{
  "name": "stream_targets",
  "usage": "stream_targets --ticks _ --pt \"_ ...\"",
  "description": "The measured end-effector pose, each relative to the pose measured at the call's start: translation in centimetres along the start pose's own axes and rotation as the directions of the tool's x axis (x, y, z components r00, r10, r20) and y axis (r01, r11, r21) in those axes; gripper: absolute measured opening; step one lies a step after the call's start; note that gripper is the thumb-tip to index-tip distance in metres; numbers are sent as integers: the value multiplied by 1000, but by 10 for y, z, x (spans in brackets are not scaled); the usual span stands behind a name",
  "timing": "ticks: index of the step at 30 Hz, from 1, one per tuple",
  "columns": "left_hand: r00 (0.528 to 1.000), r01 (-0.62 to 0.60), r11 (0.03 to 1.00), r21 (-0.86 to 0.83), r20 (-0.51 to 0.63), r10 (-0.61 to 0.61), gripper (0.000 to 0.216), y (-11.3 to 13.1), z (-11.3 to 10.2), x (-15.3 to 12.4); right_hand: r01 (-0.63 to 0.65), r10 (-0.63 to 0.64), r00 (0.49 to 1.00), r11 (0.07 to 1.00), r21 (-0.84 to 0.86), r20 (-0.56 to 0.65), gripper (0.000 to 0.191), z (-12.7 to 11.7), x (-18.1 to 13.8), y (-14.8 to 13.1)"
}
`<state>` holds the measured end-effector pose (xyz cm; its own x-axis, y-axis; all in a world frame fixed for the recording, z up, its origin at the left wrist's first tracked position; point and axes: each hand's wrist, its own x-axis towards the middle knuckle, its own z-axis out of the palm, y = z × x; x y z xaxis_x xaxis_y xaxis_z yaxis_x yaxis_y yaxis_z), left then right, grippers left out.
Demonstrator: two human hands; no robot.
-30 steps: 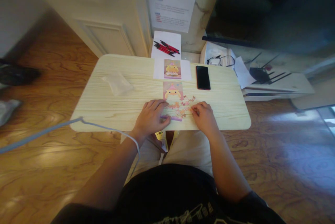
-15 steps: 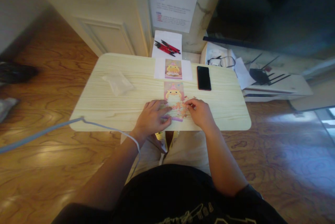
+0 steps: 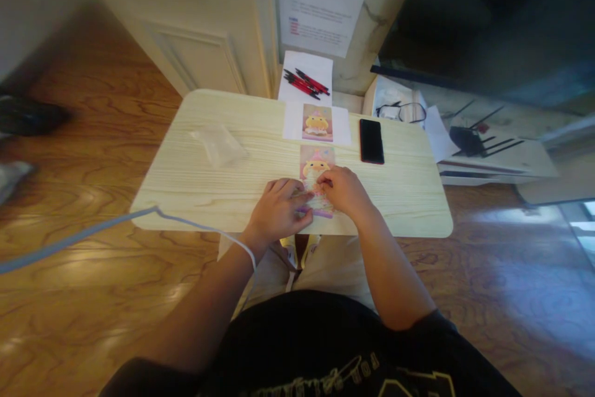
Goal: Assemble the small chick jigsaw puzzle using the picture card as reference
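A small jigsaw puzzle [image 3: 316, 166] with a yellow duck picture lies near the front edge of a pale wooden table [image 3: 195, 180]. My left hand [image 3: 279, 211] rests on the puzzle's left lower part, fingers bent and pressing down. My right hand [image 3: 343, 189] lies over the puzzle's middle and right side, fingers curled in a pinch at the duck; what it holds, if anything, is hidden. A reference card [image 3: 317, 122] with the same duck lies on white paper just behind the puzzle.
A black phone [image 3: 371, 141] lies right of the card. A clear plastic bag [image 3: 218, 144] sits at the table's left. Red and black pens [image 3: 307, 83] lie on paper beyond the table. A white cable [image 3: 93, 230] runs from my left wrist. Glasses and shelves stand to the right.
My right hand has moved left from the loose pieces at the puzzle's right onto the puzzle's middle, now covering them. My left hand has stayed put. The view has shifted slightly.
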<state>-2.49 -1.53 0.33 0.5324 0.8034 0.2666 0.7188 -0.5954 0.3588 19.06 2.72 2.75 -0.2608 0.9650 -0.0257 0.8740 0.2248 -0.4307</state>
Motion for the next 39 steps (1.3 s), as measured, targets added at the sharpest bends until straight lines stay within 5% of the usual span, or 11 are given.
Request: stream_targets --ticks 10,22,33,39 --pt "1000 -14 1000 6 7 14 36 -1 0 0 7 -7 1000 1000 15 -10 16 5 4 2" --pt "1000 -11 1000 9 15 11 39 0 -1 0 169 -169 985 985 20 33 24 1 7 7" --pt "999 32 999 -5 10 -32 50 5 -5 3 89 -69 981 991 105 -182 27 6 -33 18" --pt "996 86 996 24 -40 -85 36 3 -1 2 108 -87 975 990 91 -206 34 5 -44 23"
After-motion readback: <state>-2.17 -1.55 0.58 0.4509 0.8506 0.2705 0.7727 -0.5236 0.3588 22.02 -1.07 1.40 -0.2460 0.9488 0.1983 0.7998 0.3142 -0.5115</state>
